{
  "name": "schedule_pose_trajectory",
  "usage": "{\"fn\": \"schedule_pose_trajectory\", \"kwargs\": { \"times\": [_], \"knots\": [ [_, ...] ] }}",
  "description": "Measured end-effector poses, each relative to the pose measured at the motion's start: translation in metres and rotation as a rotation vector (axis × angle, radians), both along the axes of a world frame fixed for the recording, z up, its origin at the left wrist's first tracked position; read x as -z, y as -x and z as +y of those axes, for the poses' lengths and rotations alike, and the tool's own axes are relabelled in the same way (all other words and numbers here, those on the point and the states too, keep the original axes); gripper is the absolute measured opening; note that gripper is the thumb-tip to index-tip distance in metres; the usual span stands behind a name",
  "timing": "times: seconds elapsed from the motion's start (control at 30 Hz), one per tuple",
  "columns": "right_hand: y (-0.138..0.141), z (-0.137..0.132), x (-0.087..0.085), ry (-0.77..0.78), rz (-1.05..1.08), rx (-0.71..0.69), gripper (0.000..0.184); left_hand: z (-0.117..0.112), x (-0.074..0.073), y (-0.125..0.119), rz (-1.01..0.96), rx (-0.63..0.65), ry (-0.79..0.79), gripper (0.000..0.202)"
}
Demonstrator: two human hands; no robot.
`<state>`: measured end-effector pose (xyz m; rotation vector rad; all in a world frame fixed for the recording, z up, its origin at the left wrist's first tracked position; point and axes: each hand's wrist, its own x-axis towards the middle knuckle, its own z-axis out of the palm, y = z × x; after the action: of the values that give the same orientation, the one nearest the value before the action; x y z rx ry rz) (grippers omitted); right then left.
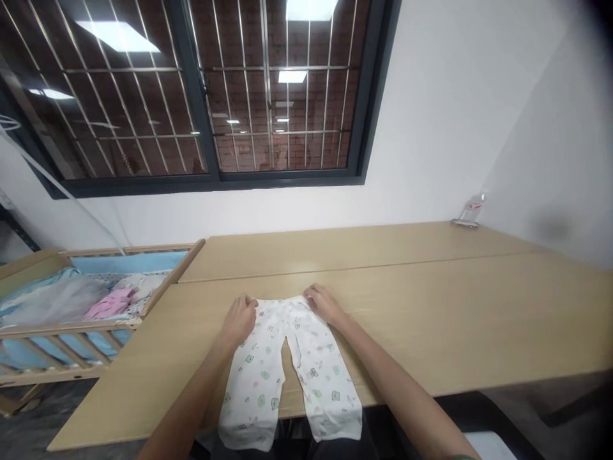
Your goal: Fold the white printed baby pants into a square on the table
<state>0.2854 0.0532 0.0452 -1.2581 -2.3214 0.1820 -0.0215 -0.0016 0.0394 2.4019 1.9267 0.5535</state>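
Pale wooden bench (pixel 454 306): white, green-printed cloth trousers (pixel 261 377)
Left hand (pixel 241 319): outstretched, fingers closed on waistband (pixel 280 303) corner
Right hand (pixel 324 304): angled inward, fingers pinching opposite corner

A barred window (pixel 205 96) is seen at eleven o'clock, a crib (pixel 172 278) holding pink cloth (pixel 112 302) at eight, and a clear bottle (pixel 473 207) at three, by the bench (pixel 431 306)'s far edge.

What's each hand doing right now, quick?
Left hand: closed, holding the white fabric pants with small green prints at the waist's left corner.
Right hand: closed, holding the same pants at the waist's right corner.
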Motion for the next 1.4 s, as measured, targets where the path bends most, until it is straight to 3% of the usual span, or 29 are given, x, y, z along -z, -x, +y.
{"fn": "schedule_pose_trajectory", "kwargs": {
  "times": [0.1,0.23,0.4,0.73,0.93,1.03,1.17,1.3,1.4],
  "knots": [
    [-0.001,-0.007,0.004,-0.091,-0.073,-0.041,0.027,-0.010,0.011,-0.006,0.035,0.003,-0.027,0.041],
    [-0.001,-0.011,0.008,-0.077,-0.127,-0.130,0.033,-0.021,0.026,-0.015,0.068,0.010,-0.019,0.060],
    [0.000,0.012,0.017,-0.058,-0.177,-0.124,0.044,-0.005,0.035,-0.014,0.137,-0.036,0.015,0.069],
    [0.014,0.076,0.018,-0.016,-0.284,-0.056,0.046,0.053,0.015,-0.010,0.180,-0.081,0.099,0.070],
    [0.016,0.098,0.024,0.000,-0.230,-0.073,0.043,0.058,-0.015,-0.021,0.174,-0.072,0.158,0.065],
    [0.016,0.103,0.022,0.042,-0.156,-0.063,0.038,0.035,-0.038,-0.044,0.162,-0.066,0.137,0.059],
    [0.020,0.114,0.018,0.118,-0.009,0.051,0.034,-0.030,-0.060,-0.098,0.137,0.044,0.143,0.048],
    [0.028,0.127,0.017,0.206,0.123,0.238,0.036,-0.099,-0.059,-0.158,0.079,0.292,0.241,0.050],
    [0.031,0.132,0.016,0.279,0.175,0.303,0.025,-0.122,-0.050,-0.189,0.022,0.346,0.332,0.049]
  ]
}}
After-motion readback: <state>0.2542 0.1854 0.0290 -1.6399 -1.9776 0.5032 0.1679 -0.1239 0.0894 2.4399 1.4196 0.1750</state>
